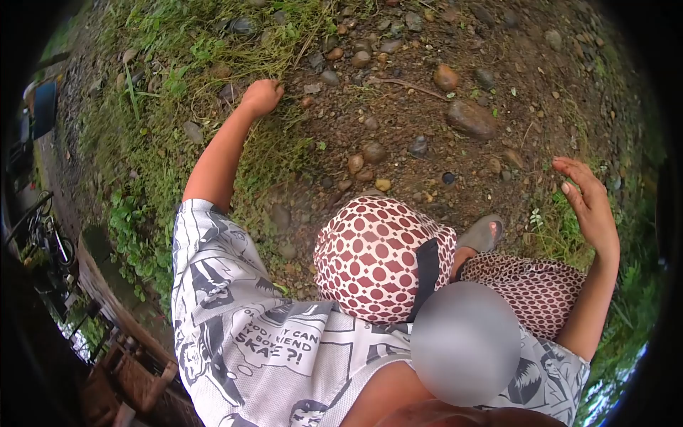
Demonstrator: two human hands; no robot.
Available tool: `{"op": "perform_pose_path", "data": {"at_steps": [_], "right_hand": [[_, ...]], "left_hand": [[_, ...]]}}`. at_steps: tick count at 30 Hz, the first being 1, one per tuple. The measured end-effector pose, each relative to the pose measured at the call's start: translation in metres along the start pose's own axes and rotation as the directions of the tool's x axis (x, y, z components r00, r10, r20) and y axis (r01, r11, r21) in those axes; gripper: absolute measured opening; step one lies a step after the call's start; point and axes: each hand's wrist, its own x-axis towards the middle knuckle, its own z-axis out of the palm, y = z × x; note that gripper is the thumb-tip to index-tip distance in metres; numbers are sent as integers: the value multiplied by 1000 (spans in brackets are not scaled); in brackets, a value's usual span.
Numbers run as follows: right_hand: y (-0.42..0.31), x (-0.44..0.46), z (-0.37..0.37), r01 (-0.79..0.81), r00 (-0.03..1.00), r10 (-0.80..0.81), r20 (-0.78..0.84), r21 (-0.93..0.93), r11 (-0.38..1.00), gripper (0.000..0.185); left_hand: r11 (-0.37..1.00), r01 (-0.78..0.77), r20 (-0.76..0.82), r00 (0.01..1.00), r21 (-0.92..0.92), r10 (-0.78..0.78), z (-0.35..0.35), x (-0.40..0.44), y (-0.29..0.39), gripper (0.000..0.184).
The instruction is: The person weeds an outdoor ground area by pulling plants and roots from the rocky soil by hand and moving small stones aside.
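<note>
At the upper left, my left hand [263,97] is low over the weedy ground, its fingers curled closed. Whatever lies inside those fingers is hidden. Green weeds [274,146] and small stones surround it. On the right side, my right hand [587,203] is raised with nothing in it, fingers extended and thumb apart. Between the hands, my bent knee in red-and-white patterned cloth [373,252] shows, with a grey sandal [484,233] on the ground beside it.
Brown soil carries scattered stones, among them a large brown one [472,119] and an orange one [446,77]. Leafy plants [131,228] grow at the left. A motorcycle [57,238] and wooden pieces [135,370] are at the far left. A grey blur covers part of the lower view.
</note>
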Motion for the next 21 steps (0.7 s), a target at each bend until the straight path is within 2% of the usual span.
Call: {"op": "perform_pose_path", "data": {"at_steps": [4,7,10,16,19,20,21], "right_hand": [[3,3,-1,-31,999,31,-6,11,999,29],[4,5,-2,-59,998,60,-7,23,998,29],[5,11,-1,-62,998,61,17,54,997,29],[3,28,2,9,998,-7,60,-28,1000,33],[-13,37,4,2,997,3,74,-65,998,36],[-20,39,4,-10,997,16,81,-71,997,37],[-26,41,5,5,996,2,87,-81,997,37]], "left_hand": [[999,-43,-55,998,-20,42,-5,-11,0,38],[993,6,58,998,-115,0,-21,-33,4,35],[993,-43,39,998,-111,48,-20,-78,7,33],[977,181,233,961,-116,-150,-21,-162,-3,28],[955,78,270,950,285,-158,-27,-198,11,26],[900,118,247,939,420,-238,-24,-205,16,21],[935,133,179,963,329,-200,-40,-215,39,20]]}}
